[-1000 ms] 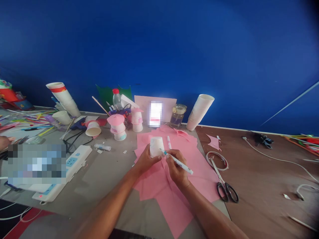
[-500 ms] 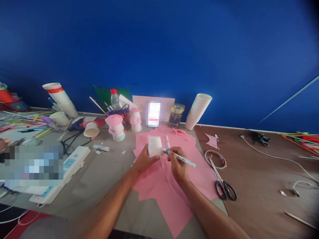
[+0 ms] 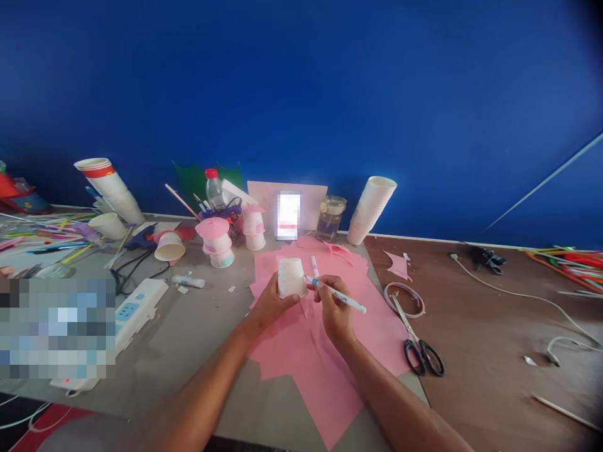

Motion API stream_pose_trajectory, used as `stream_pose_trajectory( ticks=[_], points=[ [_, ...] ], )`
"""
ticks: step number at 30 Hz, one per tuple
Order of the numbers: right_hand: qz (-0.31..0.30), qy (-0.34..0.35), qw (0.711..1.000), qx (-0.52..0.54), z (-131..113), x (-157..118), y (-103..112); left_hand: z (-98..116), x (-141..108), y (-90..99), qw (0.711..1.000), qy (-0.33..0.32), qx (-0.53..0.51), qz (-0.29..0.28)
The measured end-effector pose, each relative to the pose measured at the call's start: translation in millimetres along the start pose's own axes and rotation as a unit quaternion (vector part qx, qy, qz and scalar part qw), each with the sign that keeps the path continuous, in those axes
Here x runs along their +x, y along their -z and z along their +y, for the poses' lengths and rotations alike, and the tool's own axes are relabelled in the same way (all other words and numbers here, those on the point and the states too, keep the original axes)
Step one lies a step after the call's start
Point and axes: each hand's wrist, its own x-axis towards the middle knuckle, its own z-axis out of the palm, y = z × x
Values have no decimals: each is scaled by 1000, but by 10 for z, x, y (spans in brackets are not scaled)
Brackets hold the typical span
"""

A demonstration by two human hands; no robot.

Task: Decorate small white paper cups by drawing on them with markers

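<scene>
A white paper cup (image 3: 291, 277), bottom end up, is held by my left hand (image 3: 274, 304), its thumb along the lower rim. My right hand (image 3: 336, 312) grips a white acrylic marker (image 3: 347, 301) like a pen, its tip at the cup's right side. Beneath both hands lie pink paper sheets (image 3: 325, 383). Another marker (image 3: 315, 266) rests on the paper just behind my right hand. Two decorated cup stacks with pink tops, a nearer one (image 3: 217, 242) and a farther one (image 3: 254, 227), stand to the left.
Black-handled scissors (image 3: 424, 358) overlap a tape roll (image 3: 404, 300) on the right. A tall cup stack (image 3: 372, 210) and a glass jar (image 3: 331, 216) stand at the back beside a lit screen (image 3: 288, 215). A power strip (image 3: 136, 307) lies left, near a glue gun (image 3: 146, 238).
The whole view has shifted slightly, so most objects appear a little farther left. Both hands keep their hold, with the marker tip still at the cup's right side.
</scene>
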Motion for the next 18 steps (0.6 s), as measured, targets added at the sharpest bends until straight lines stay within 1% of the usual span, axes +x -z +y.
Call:
stream_pose_trajectory(
  ticks=[3, 10, 18],
  points=[
    [0, 14, 1000, 12, 0, -14, 2, -28, 11, 0, 1000, -1, -9, 0],
    [-36, 64, 997, -17, 43, -64, 22, -122, 38, 11, 1000, -7, 3, 15],
    [-52, 68, 995, -50, 83, -69, 40, -115, 32, 14, 1000, 0, 8, 11]
  ],
)
